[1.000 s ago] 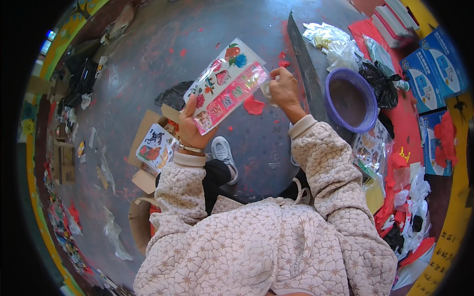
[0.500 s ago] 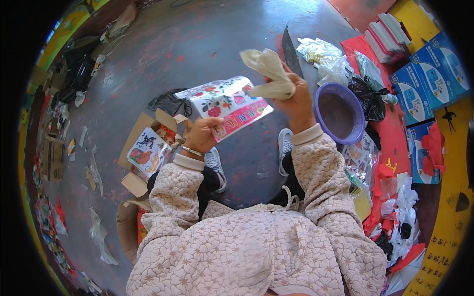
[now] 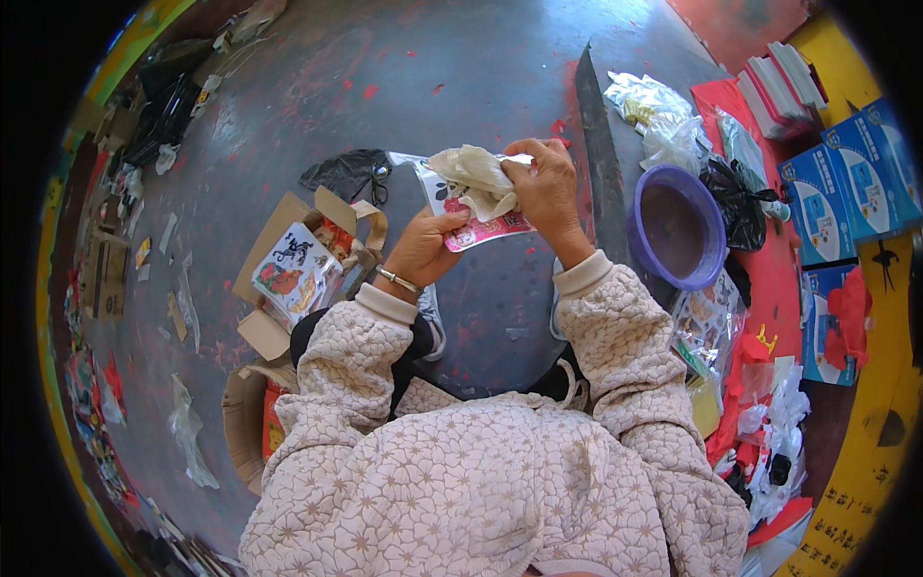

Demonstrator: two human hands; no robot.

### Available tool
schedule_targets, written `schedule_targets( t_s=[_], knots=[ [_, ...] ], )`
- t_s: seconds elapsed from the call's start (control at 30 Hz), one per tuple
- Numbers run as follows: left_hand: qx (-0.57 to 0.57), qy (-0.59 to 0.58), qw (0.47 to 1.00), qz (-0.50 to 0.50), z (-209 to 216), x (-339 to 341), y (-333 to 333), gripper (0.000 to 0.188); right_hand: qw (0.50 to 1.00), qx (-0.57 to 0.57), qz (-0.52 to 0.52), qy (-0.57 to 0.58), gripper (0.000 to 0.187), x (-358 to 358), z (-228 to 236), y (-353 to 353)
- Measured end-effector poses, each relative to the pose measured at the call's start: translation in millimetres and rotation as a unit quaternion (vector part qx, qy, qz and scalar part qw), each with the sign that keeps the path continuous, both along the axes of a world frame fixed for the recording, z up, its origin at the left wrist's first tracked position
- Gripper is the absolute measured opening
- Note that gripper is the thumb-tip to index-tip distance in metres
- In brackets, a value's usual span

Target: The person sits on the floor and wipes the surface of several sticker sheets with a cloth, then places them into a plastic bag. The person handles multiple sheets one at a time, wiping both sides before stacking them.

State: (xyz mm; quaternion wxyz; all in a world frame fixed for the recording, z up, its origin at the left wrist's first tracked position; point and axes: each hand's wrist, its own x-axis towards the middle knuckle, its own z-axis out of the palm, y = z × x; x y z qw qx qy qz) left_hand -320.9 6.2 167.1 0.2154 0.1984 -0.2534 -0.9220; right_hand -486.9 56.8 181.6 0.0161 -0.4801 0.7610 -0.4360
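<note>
My left hand (image 3: 423, 250) grips the lower edge of a flat printed packet (image 3: 478, 231) with pink and white colours, held over the grey floor. My right hand (image 3: 550, 188) pinches a crumpled cream-white piece of wrapping (image 3: 473, 177) against the packet's top. A metal bangle sits on my left wrist. Both sleeves are cream, quilted with a flower pattern.
An open cardboard box (image 3: 298, 269) with printed sheets lies at my left. A purple bowl (image 3: 677, 227) stands at my right beside a long dark plank (image 3: 600, 154). Blue boxes (image 3: 856, 183), plastic bags and red paper crowd the right side. Scraps litter the left floor.
The packet has come down from a raised, spread-out position to closer in front of me. My right hand pulled the white wrapping off, lifted it, and now presses it onto the packet.
</note>
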Motion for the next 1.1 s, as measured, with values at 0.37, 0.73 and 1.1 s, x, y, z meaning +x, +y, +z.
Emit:
schedule_targets(
  t_s=[0.37,0.73,1.1],
  knots=[
    [-0.041,0.034,0.997,0.056,-12.3,5.2,-18.9,0.046,0.989,0.095,0.01,-0.112,0.024,-27.3,0.0,5.6],
    [-0.048,-0.093,0.994,-0.012,-14.7,-6.0,-22.8,0.029,0.666,-0.103,0.145,-0.725,0.028,-23.7,23.3,12.7],
    [-0.077,-0.025,0.996,-0.021,-2.2,-13.5,-10.8,0.042,0.96,-0.014,0.091,-0.263,0.02,19.1,4.6,-4.5]
  ],
)
